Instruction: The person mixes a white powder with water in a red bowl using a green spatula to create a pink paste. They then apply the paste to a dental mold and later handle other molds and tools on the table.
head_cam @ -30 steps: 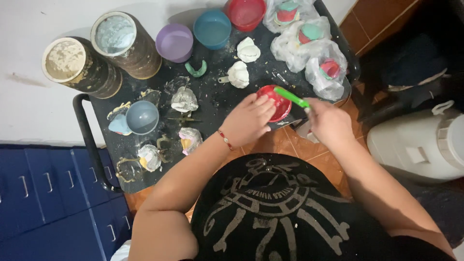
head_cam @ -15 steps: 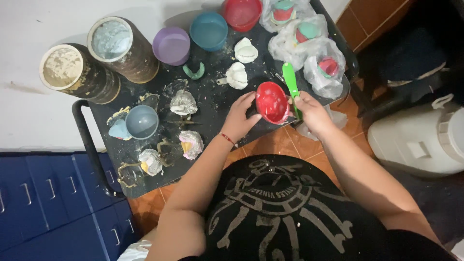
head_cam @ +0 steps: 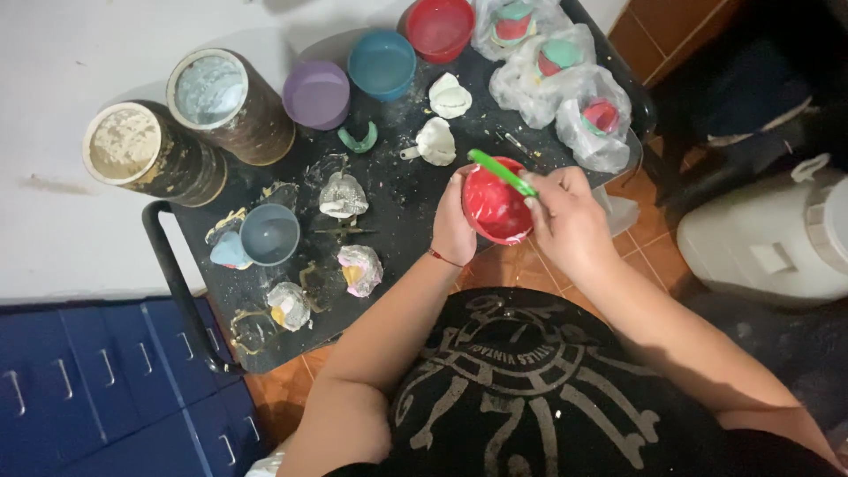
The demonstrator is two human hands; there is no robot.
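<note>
Red mixing bowl (head_cam: 495, 210): held just above the near right edge of the black table (head_cam: 402, 199), rim tilted toward the person, pale paste smeared inside.
Left hand (head_cam: 453, 225): fingers wrapped around the bowl's left wall, clamped on it.
Right hand (head_cam: 565, 216): fingers closed around a green spatula (head_cam: 501, 171), whose blade lies across the bowl's far rim.
Table, far edge, left to right: two tall round tins (head_cam: 231, 106), caked with powder, at the far left corner; purple bowl (head_cam: 317, 94); blue bowl (head_cam: 381, 64); a second red bowl (head_cam: 440, 28).
Far right corner: three clear plastic bags (head_cam: 565, 88), each holding coloured cups.
Centre: two white plaster casts (head_cam: 444, 119), one behind the other, with a green impression tray (head_cam: 358, 140) just to their left.
Near left part: grey-blue bowl (head_cam: 269, 234), and several plaster casts (head_cam: 343, 196) in trays, well apart from the hands.
Beside the table, right: white plastic container (head_cam: 768, 243) on the tiled floor.
</note>
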